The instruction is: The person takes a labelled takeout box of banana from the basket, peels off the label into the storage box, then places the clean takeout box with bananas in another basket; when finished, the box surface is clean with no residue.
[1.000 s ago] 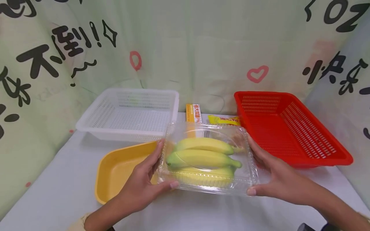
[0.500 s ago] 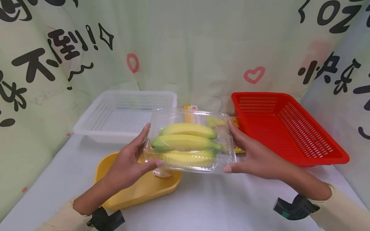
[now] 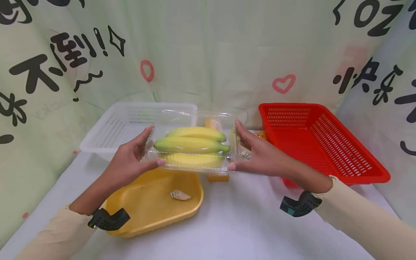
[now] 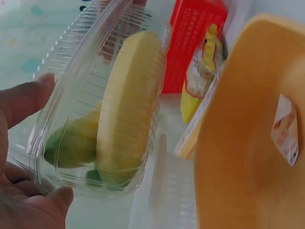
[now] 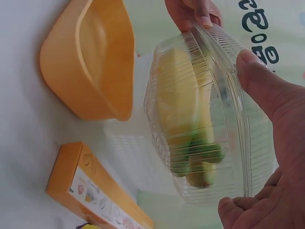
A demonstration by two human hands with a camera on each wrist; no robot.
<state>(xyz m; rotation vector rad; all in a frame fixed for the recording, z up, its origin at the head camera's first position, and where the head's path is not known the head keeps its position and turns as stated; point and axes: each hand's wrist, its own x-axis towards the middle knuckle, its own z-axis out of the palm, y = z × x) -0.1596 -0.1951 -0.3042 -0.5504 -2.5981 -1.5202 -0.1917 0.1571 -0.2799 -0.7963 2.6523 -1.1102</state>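
A clear plastic clamshell container (image 3: 195, 167) hangs in the air between my hands, its lid down. Several yellow-green bananas (image 3: 191, 145) show through the plastic. My left hand (image 3: 128, 155) grips the left side, thumb along the front edge. On the opposite side my right hand (image 3: 264, 154) holds on in the same way. In the left wrist view the left thumb and fingers pinch the container's rim (image 4: 71, 90). The right wrist view has the right thumb and fingers around the other end of the container (image 5: 238, 119). Behind it, the white basket is partly hidden.
A white perforated basket (image 3: 97, 139) stands back left, a red one (image 3: 325, 151) back right. The yellow basin (image 3: 146, 220) at front left holds a small wrapped piece (image 3: 180, 195). Behind the container are an orange box (image 3: 218, 177) and a yellow packet (image 3: 261, 135).
Both hands have carried the container left and away from me, up toward the white basket. More of the yellow basin and the wrapped piece in it now shows.
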